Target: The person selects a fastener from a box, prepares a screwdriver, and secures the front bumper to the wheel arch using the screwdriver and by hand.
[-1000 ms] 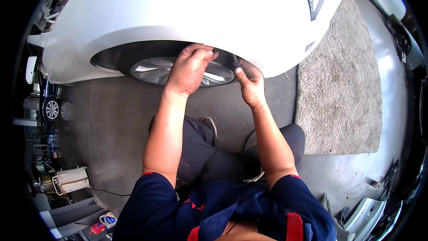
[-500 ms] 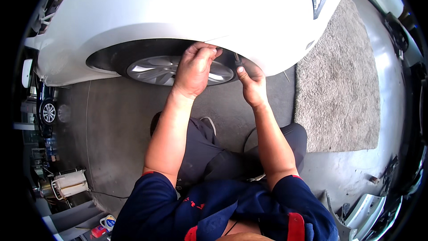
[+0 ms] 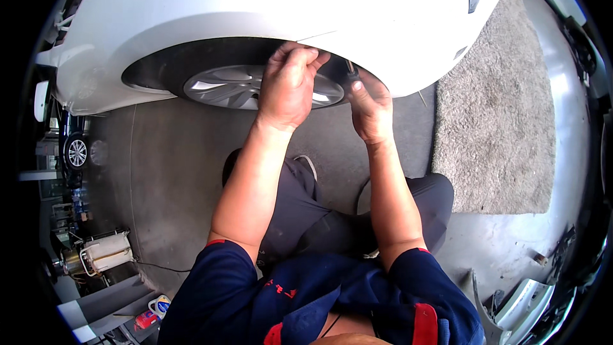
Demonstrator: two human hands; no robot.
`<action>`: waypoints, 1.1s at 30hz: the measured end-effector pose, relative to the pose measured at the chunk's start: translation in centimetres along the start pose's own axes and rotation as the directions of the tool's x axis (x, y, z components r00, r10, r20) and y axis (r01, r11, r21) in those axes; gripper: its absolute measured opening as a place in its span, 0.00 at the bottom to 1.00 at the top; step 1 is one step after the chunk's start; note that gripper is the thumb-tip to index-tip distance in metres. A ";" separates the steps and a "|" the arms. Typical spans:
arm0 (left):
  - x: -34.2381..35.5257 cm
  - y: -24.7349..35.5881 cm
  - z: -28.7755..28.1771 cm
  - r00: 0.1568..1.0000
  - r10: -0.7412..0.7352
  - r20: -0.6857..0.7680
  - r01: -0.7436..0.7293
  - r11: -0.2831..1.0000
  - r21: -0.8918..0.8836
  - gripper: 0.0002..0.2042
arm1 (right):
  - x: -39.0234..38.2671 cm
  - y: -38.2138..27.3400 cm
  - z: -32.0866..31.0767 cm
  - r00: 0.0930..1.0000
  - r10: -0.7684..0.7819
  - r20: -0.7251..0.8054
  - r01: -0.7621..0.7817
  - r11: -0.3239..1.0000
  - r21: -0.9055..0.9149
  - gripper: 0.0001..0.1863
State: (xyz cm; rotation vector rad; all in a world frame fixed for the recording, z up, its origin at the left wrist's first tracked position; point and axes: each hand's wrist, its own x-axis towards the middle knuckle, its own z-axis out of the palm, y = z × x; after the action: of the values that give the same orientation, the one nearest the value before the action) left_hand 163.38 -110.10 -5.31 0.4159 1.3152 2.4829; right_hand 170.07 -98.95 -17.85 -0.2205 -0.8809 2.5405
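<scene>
At the lip of the white car's fender [image 3: 211,0], my left hand [image 3: 287,89] is closed, its thumb and fingers pinched against the edge of the wheel arch. Whatever sits between those fingertips is hidden. A screwdriver [image 3: 352,75] with a dark handle and metal shaft points up into the arch, and my right hand [image 3: 371,112] is wrapped round its handle with the thumb along it. The tip disappears behind the fender edge. Behind my hands is the front wheel [image 3: 223,86], a silver spoked rim in a black tyre.
A grey shaggy mat [image 3: 495,108] lies on the floor to the right. White body panels [image 3: 527,310] rest at the lower right. On the left are a white boxy machine [image 3: 108,252] with a cable and some bottles [image 3: 158,306]. My bent knees are below my arms.
The view has shifted a little, so the car sits higher in it. Both hands stay at the wheel arch, the screwdriver still in the right one.
</scene>
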 end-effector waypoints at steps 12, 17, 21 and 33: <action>0.1 -0.4 -0.4 0.995 -0.036 0.094 0.040 0.999 -0.036 0.08 | 0.1 0.1 -0.6 0.998 -0.038 0.043 0.041 0.997 -0.063 0.17; 1.0 -1.6 -1.2 0.981 0.116 0.155 -0.126 0.990 0.058 0.11 | 0.3 0.4 -1.0 0.997 -0.056 0.061 0.061 0.994 -0.092 0.18; 1.2 -2.0 -1.3 0.972 0.187 0.145 -0.195 0.980 0.043 0.12 | 0.2 0.4 -0.8 0.997 -0.059 0.041 0.064 0.991 -0.116 0.18; 1.0 -2.0 0.0 0.979 0.196 0.064 -0.190 0.978 -0.083 0.11 | 0.3 0.5 -0.6 0.996 -0.085 0.022 0.087 0.992 -0.094 0.18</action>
State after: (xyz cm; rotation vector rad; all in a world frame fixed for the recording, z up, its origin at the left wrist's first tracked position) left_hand 162.66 -108.67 -6.85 0.6366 1.1986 2.6382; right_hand 169.82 -98.79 -18.62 -0.1855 -0.9979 2.4271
